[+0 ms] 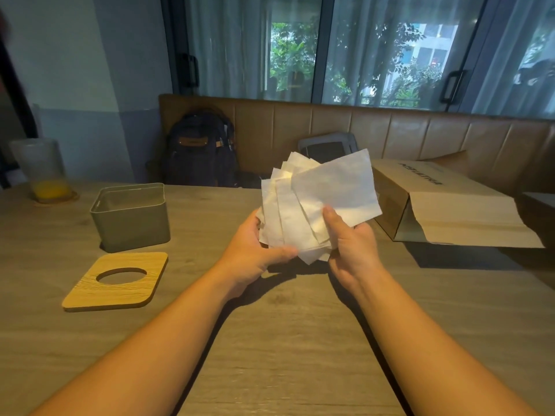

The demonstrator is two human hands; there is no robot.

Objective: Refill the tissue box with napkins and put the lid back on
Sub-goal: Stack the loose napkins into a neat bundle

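Between your two hands, a fanned stack of white paper napkins (318,202) is gripped: left hand (255,253) underneath, right hand (351,244) thumb on top. Left of your left hand stand one open grey tissue box (132,219) and one wooden lid with a round hole (117,280). One cardboard box (444,205) lies to your right.

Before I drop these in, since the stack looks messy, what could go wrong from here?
The napkins are fanned unevenly between the left hand and right hand, so loose sheets could slip out or catch on the tissue box rim. Stuffed in crooked, they might bulge up and keep the lid, now flat on the table, from seating.
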